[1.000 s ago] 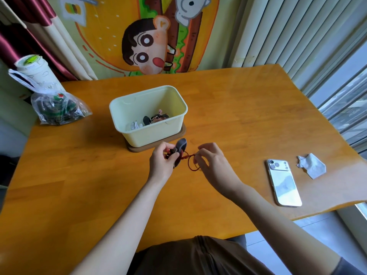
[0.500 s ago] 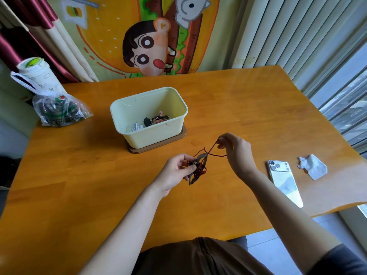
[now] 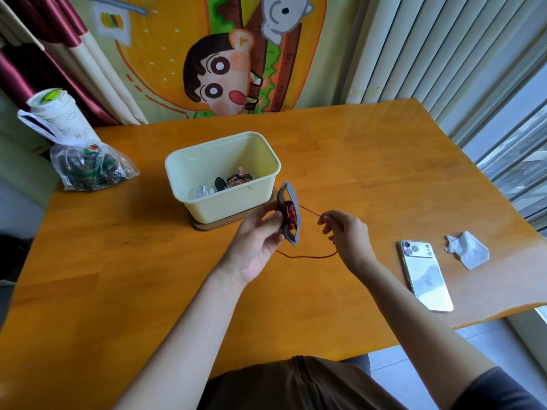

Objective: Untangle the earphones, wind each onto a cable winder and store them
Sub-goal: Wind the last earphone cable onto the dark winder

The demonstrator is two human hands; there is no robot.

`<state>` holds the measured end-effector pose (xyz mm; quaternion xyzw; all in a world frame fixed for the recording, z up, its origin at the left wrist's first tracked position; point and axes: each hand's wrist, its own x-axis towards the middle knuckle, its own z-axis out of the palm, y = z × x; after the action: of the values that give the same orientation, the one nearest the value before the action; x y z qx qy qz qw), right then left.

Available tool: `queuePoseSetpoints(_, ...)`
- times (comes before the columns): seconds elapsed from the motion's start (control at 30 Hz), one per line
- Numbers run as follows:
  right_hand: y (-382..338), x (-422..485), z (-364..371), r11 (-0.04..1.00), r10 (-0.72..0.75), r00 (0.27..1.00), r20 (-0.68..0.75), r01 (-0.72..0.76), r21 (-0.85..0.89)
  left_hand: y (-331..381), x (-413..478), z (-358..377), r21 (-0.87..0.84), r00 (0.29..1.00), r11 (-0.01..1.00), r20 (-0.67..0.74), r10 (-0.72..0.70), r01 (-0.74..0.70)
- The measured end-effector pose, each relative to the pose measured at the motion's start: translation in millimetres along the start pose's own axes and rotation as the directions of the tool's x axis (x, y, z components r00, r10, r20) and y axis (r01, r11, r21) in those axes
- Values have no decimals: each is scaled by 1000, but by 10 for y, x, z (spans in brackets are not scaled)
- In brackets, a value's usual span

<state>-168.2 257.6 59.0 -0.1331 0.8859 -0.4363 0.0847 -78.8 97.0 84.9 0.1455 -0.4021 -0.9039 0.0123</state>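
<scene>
Item: my left hand [image 3: 257, 233] grips winder [image 3: 289, 215], upright; right hand [image 3: 347, 232] pinches red cord [image 3: 310, 257] just beside, rightward.

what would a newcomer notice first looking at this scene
In the middle, the left hand holds a grey winder wrapped in red cord, whose loose end the right hand pinches. Behind them sits a pale box, below a big cartoon wall hanging.
</scene>
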Motion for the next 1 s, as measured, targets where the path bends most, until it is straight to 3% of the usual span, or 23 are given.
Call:
queuePoseSetpoints(0.1, -38, -105, 46, 996, -74, 995, 69, 77, -49, 44, 97, -33, -61, 983, 994, -165, 79, -90)
queuePoseSetpoints(0.27, -149, -317, 223, 943, -292, 942, 165, 312, -114, 1, 211, -112, -88, 920, 988, -382, 88, -130)
queuePoseSetpoints(0.53, -262, -332, 205, 880, -344, 904, 254, 405, -250, -40, 221, -83, -332, 888, 927, -460, 1, -173)
queuePoseSetpoints(0.7, -309, -312, 120, 863, -375, 898, 231, 429, -266, -82, 243, -130, -29, 858, 989, -502, 109, -142)
queuePoseSetpoints(0.83, -330, -301, 87, 853, -398, 888, 232, 451, -262, -141, 209, -178, 183, 847, 976, -496, 192, -114)
queuePoseSetpoints(0.9, -351, -310, 99, 848, -415, 879, 233, 467, -250, -179, 194, -185, 343, 831, 935, -492, 258, -87)
queuePoseSetpoints(1.0, -363, -278, 63, 859, -395, 891, 224, 445, -254, -201, 174, -201, 589, 858, 804, -367, 360, -85)
